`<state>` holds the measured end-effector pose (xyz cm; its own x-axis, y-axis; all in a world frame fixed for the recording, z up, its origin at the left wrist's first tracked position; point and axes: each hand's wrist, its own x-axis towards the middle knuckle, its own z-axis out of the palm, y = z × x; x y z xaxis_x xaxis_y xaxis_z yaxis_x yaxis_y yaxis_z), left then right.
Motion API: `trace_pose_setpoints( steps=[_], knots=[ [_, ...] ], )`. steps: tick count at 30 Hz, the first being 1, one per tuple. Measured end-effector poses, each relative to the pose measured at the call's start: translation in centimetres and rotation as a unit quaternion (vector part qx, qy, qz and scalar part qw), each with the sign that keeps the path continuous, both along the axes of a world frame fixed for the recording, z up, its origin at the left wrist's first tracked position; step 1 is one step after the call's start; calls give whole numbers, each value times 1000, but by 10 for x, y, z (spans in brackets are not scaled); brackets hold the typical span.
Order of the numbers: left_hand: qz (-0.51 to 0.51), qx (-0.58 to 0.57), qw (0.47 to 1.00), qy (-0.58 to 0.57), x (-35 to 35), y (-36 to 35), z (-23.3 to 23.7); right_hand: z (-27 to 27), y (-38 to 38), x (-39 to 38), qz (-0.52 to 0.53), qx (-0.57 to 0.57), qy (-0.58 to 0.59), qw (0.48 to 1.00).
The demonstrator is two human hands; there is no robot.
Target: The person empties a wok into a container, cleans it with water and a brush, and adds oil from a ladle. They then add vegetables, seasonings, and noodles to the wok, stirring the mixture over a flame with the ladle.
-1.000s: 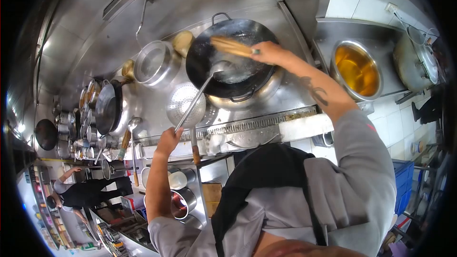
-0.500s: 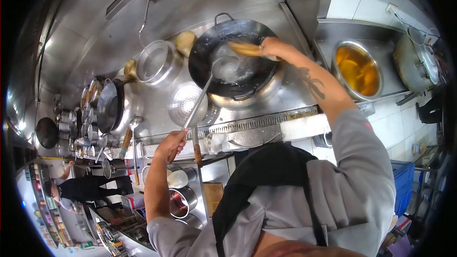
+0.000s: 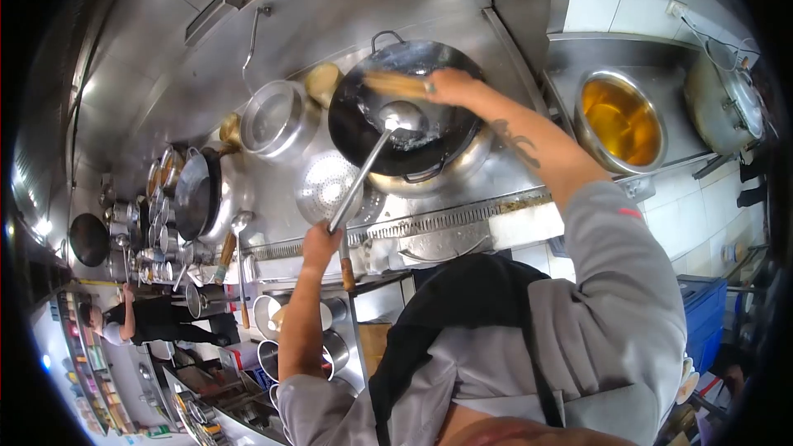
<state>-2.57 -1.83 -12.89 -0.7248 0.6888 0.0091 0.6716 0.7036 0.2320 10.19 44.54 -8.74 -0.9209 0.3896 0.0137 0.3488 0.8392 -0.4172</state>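
Note:
A large black wok (image 3: pixel 350 128) with two loop handles sits on the steel range in front of me. My left hand (image 3: pixel 320 246) is wrapped round the long handle of a metal ladle (image 3: pixel 363 172), whose bowl is inside the wok. My right hand (image 3: pixel 454 87) grips a bamboo wok brush (image 3: pixel 395 83), smeared by motion, over the wok's far left inside. Some water shows in the wok's bottom. Beside the ladle handle, a perforated skimmer (image 3: pixel 322 184) lies with its wooden handle toward me.
A steel bowl of amber liquid (image 3: pixel 663 139) stands at right, beside a large lidded pot (image 3: pixel 720 111). Left of the wok are a steel pot (image 3: pixel 307 125), another wok (image 3: pixel 195 194) and a second ladle (image 3: pixel 240 252). A person in black (image 3: pixel 157 318) stands far left.
My right hand and the brush have swept left across the wok. The ladle's bowl has shifted slightly right and turned, and my left hand has moved slightly right. The distant person has raised an arm.

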Motion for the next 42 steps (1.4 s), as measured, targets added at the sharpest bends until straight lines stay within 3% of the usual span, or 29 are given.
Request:
trace_pose_setpoints(
  steps=[3, 6, 8, 11, 14, 17, 19, 21, 24, 25, 26, 28, 30, 31, 32, 34, 35, 38, 40, 41, 42],
  knots=[
    [6, 48, 999, -6, 8, -22, -17, -12, 7, 20, -26, 41, -103, 994],
    [53, 92, 993, 54, 2, -43, -14, 36, 19, 55, -27, 26, -113, 993],
    [67, 118, 985, 106, -7, -47, -4, 68, 30, 57, -26, 63, -39, 997],
    [80, 160, 970, 162, -22, -42, 3, 140, 24, 60, -6, 22, 84, 996],
    [94, 187, 968, 136, -16, -23, 8, 139, 13, 48, 82, 35, 223, 971],
    [56, 245, 967, 31, -12, -18, -4, 125, 18, 53, 23, 126, -15, 992],
    [64, 242, 967, -45, 1, -14, -2, 116, 36, 67, -4, 41, 10, 999],
    [61, 238, 968, -44, 2, -12, -6, 98, 61, 68, -25, -5, 78, 997],
    [65, 239, 967, -67, 4, -8, -12, 143, 6, 99, -75, -296, 227, 925],
    [67, 243, 964, -78, 6, -2, -13, 142, -20, 102, -78, -316, 309, 894],
    [58, 245, 965, -68, 9, 0, -13, 125, -13, 98, 7, -332, 250, 910],
    [36, 251, 966, -47, 17, 1, -13, 50, 23, 73, -17, -140, 97, 985],
    [37, 273, 958, -85, 15, -9, -18, 5, 52, 96, -56, -125, 49, 989],
    [44, 287, 951, -105, 16, -9, -20, 9, 56, 106, -70, -114, 22, 991],
    [49, 267, 957, -99, 16, -13, -22, 9, 54, 109, -93, -185, 87, 974],
    [50, 223, 970, -86, 17, -12, -13, 68, 18, 139, -146, -323, 219, 909],
    [46, 223, 969, -94, 18, -9, -10, 102, 7, 149, -96, -326, 221, 914],
    [33, 226, 966, -118, 19, 7, -10, 107, -28, 141, 18, -248, 364, 898],
    [31, 219, 967, -129, 14, 7, -14, 55, -23, 123, -36, -273, 124, 953],
    [29, 225, 967, -111, 15, -1, -9, 20, -1, 113, -57, -216, 57, 973],
    [25, 241, 966, -91, 15, 0, -1, -5, 5, 112, -74, -219, 106, 967]
  ],
)
